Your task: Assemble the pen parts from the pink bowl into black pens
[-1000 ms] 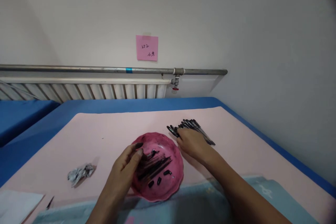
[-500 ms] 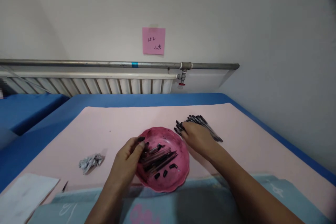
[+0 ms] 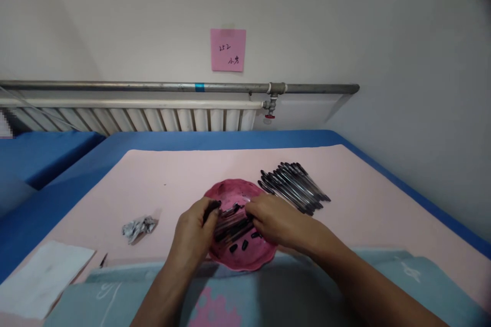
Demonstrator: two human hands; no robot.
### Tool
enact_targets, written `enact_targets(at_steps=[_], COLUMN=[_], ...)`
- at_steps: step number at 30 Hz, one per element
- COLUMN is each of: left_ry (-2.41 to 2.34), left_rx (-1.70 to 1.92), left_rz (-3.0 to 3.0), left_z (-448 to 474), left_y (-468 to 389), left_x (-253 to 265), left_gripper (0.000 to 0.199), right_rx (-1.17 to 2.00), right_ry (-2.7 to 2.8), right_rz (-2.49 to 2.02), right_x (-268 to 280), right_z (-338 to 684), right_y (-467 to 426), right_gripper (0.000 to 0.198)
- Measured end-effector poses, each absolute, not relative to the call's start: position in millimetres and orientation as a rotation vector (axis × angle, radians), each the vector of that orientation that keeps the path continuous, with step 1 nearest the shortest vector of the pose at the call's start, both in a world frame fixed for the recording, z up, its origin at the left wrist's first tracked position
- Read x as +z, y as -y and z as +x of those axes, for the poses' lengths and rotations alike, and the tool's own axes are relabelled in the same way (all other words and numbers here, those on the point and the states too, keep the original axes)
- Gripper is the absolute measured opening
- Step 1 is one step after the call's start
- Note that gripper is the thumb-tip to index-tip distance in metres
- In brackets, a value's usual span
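Note:
A pink scalloped dish (image 3: 245,263) holds clear pen barrels and dark pen parts (image 3: 233,227), with a few loose black caps (image 3: 244,245) near its front. At the dish's left side, my left hand (image 3: 195,225) is closed in a pinch on small black pieces that look like pen caps. My right hand (image 3: 278,217) reaches over the right rim, its fingers closed at the right ends of the pen parts; what they grip is hidden. Beyond it, several capped pens (image 3: 293,186) lie side by side in a slanting row on the pink sheet.
Crumpled paper (image 3: 138,228) lies left of the dish. Farther left are a white sheet (image 3: 48,276) and a small dark pointed piece (image 3: 103,260). A teal cloth (image 3: 153,281) covers the near edge. Behind the blue-edged table (image 3: 230,140) runs a radiator (image 3: 184,118).
My right hand has left the row of pens and come left and nearer, to the dish, uncovering the row. My left hand stays at the dish's left side. The view has tilted slightly.

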State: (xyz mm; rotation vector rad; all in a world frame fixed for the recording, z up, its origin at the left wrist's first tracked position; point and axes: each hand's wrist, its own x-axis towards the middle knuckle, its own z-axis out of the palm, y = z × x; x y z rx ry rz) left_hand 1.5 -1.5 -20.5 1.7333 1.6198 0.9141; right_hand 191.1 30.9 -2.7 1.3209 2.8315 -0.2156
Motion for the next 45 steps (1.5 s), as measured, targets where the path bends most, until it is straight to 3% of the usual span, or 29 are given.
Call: enact_targets(at_steps=[9,15,27,35,40,45], left_ry=[-1.653,-1.600,-1.692,-1.059,-1.016,-1.018], left_rx=[0.419,0.701,0.761,1.074,1.258,1.326], left_rz=[2.192,2.075,1.835,1.045,0.686,0.623], left_z=[25,24,16,-3,-5,-16], left_y=[-5,-7,-7,-3,-5,-10], left_x=[-35,-42,-34,-9,-3,-7], left_gripper=[0.028,0.020,0.012,0.021,0.017,0.015], right_rx=[-0.279,-0.326,-0.399,-0.495,-0.669,-0.600], right_ry=[-2.807,-2.793,-2.855,-3.054,-3.048,-3.025], right_rz=[1.230,1.244,1.179,1.216,1.628,1.555], right_x=[-5,-3,-8,0,15,8], right_z=[183,176,176,184,190,192], right_y=[-29,-22,-22,-30,-39,-43], right_gripper=[0.024,0.031,0.020,0.012,0.012,0.012])
